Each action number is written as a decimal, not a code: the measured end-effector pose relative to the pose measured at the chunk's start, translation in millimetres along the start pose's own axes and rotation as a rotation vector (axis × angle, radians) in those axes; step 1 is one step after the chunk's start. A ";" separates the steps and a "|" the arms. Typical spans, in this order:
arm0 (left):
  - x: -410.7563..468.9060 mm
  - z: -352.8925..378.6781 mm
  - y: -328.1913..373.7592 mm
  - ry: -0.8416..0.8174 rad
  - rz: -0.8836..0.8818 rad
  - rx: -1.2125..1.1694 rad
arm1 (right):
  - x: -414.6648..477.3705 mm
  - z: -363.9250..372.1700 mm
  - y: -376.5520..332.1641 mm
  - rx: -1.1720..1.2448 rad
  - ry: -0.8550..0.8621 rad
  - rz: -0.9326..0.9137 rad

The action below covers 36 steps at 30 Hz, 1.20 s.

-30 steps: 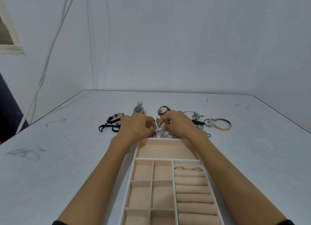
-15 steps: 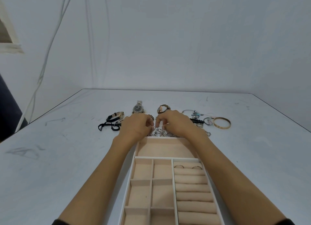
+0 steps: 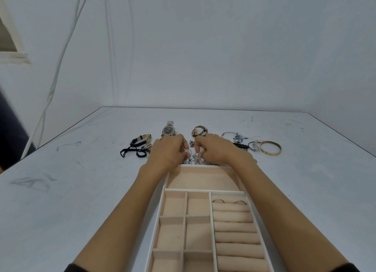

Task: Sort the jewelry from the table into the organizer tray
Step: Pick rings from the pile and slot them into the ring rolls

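The silver tangle [image 3: 193,161] lies on the table [image 3: 81,190], just beyond the far rim of the organizer tray [image 3: 205,190]. Both hands work it from above. The left hand [image 3: 168,151] pinches a small ring [image 3: 188,150] between curled fingertips. The right hand [image 3: 217,149] pinches the tangle beside it, probably to separate the pieces. Two rings [image 3: 218,200] sit in the ring rolls. Watches [image 3: 168,130] and a gold bangle [image 3: 270,148] lie farther out.

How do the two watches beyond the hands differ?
The silver watch has a dark dial and a metal link band; the rose-gold watch has a pale dial. The silver watch lies dial-up; the rose-gold watch stands tilted on its looped band. Both sit on the table, outside the tray.
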<state>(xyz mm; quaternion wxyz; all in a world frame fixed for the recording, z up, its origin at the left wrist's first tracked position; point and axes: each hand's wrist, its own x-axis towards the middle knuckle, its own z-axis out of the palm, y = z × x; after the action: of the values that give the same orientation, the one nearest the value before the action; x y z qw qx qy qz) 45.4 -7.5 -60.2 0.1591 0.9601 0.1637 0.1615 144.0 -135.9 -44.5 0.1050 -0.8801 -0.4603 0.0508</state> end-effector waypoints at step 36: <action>-93.4 -19.0 41.9 0.152 0.240 -0.703 | -167.2 -5.4 11.8 0.779 0.473 -0.021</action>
<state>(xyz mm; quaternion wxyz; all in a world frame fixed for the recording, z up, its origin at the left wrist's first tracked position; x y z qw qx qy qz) -33.9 -74.4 -52.3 0.4463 0.8445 -0.0041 0.2961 59.0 -280.4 -43.2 0.5310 -0.7577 -0.3791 0.0165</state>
